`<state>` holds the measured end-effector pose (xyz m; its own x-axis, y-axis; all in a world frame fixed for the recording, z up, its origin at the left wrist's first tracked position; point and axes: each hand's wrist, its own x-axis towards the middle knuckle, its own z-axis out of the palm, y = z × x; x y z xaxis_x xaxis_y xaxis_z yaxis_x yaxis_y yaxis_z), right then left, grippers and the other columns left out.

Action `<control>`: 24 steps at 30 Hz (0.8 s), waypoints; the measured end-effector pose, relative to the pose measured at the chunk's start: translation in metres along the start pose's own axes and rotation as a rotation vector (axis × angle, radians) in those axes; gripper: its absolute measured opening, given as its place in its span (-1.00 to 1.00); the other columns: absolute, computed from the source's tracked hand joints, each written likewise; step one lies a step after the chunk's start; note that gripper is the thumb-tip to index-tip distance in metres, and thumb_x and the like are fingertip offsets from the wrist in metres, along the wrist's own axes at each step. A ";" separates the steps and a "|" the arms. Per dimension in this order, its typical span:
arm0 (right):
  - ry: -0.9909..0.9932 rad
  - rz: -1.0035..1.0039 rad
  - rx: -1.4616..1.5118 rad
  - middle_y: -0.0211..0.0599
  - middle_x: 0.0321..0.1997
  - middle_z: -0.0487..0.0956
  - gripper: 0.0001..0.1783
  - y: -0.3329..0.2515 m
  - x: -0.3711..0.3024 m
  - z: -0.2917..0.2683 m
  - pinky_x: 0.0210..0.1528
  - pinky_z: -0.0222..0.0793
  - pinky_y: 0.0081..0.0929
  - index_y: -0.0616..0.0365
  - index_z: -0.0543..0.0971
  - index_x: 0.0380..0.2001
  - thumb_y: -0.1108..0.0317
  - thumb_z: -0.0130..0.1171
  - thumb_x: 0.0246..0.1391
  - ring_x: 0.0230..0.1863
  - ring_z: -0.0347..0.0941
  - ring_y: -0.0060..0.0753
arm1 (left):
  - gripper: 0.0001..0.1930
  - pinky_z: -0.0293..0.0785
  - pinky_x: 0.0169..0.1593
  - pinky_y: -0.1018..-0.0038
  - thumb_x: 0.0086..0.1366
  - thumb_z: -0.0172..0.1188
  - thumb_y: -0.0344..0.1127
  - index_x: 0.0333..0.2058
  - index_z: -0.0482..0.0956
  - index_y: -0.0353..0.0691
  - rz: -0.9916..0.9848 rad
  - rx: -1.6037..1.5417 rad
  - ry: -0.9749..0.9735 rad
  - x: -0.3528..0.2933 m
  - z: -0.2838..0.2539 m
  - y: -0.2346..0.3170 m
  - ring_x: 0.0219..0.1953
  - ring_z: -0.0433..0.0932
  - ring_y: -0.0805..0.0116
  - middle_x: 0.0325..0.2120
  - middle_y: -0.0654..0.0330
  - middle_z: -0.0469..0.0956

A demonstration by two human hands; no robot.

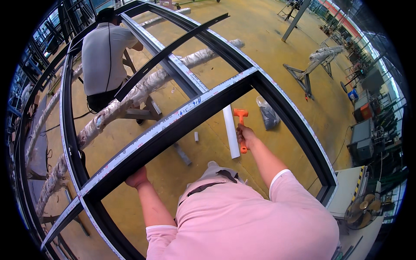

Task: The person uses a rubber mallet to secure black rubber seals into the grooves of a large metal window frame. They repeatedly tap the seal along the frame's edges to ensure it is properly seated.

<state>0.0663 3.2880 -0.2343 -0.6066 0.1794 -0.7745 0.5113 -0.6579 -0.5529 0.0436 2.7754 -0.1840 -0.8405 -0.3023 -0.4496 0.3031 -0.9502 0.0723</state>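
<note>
A large dark metal frame with white protective film on its edges surrounds me, and its crossbar (pixel 173 127) runs slantwise in front of me. At the lower left of this bar, my left hand (pixel 138 177) grips its near edge, with the fingertips hidden by the bar. My right hand (pixel 246 136) is closed round the handle of an orange mallet (pixel 241 113). The mallet's head points away from me, inside the frame opening and apart from the bar. Beside it, to the left, is a long white tube (pixel 231 132).
Wrapped supports (pixel 143 89) lie under the frame. A loose dark strip (pixel 173 45) crosses it. Another person (pixel 103 60) bends over the far left part. A plastic bag (pixel 268 113) lies on the yellow floor. A fan (pixel 363 210) stands at the right.
</note>
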 end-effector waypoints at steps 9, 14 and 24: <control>-0.108 -0.306 -0.122 -0.54 -0.63 0.28 -0.76 -0.048 -0.017 0.030 -0.69 0.14 -0.53 0.02 0.40 -0.27 0.12 0.15 0.28 -0.71 0.16 -0.62 | -0.51 0.00 0.50 -0.01 0.56 -0.14 -0.15 0.28 0.38 -0.34 0.005 -0.030 -0.140 0.014 -0.022 0.017 0.41 0.21 -0.01 0.35 -0.01 0.32; -0.045 -0.114 -0.004 -0.56 -0.61 0.28 -0.80 -0.050 -0.001 0.023 -0.68 0.13 -0.56 -0.01 0.38 -0.36 0.21 0.12 0.30 -0.69 0.15 -0.64 | -0.50 0.01 0.50 -0.02 0.56 -0.16 -0.11 0.28 0.40 -0.32 0.057 0.020 -0.125 0.019 -0.024 0.014 0.41 0.22 -0.02 0.35 0.01 0.34; -0.208 -0.225 -0.017 -0.56 -0.61 0.27 -0.83 -0.073 -0.010 0.036 -0.68 0.11 -0.56 -0.03 0.36 -0.37 0.27 0.12 0.27 -0.69 0.16 -0.65 | -0.47 0.15 0.43 -0.11 0.50 -0.14 0.05 0.18 0.52 -0.19 0.101 0.067 -0.056 0.007 -0.005 0.002 0.33 0.36 -0.05 0.25 0.06 0.47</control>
<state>0.0129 3.3077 -0.1752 -0.8166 0.1646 -0.5532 0.3588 -0.6060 -0.7099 0.0400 2.7717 -0.1914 -0.8318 -0.3983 -0.3865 0.3580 -0.9172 0.1748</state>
